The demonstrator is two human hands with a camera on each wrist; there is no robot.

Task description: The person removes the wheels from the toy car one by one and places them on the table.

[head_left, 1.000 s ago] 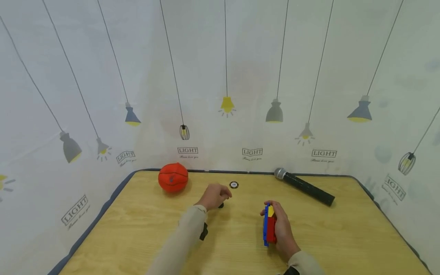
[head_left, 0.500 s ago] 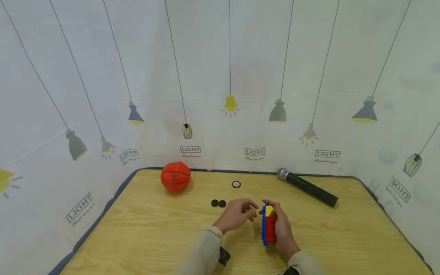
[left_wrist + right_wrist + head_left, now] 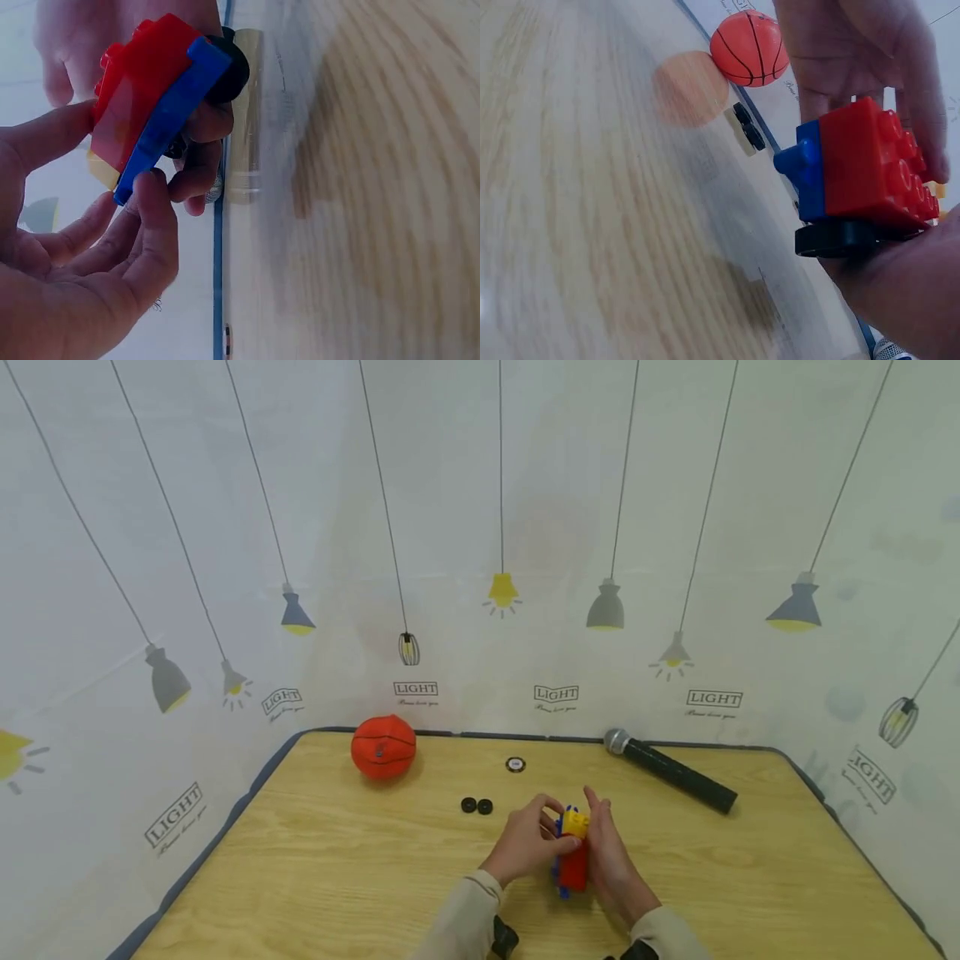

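Your right hand (image 3: 611, 864) grips the brick car (image 3: 572, 856) near the middle of the wooden table (image 3: 315, 868), and your left hand (image 3: 525, 847) pinches its top — one black wheel (image 3: 838, 238) is on. Two loose wheels (image 3: 477, 806) lie farther left, judged unfitted. Lamp-print cloth (image 3: 225, 527) walls the table.

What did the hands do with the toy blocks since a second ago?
The left hand left the two black wheels lying on the table, moved right and took hold of the block toy. The right hand kept its grip on the toy and lifted it a little. The orange ball, the microphone and the small round disc stayed put.
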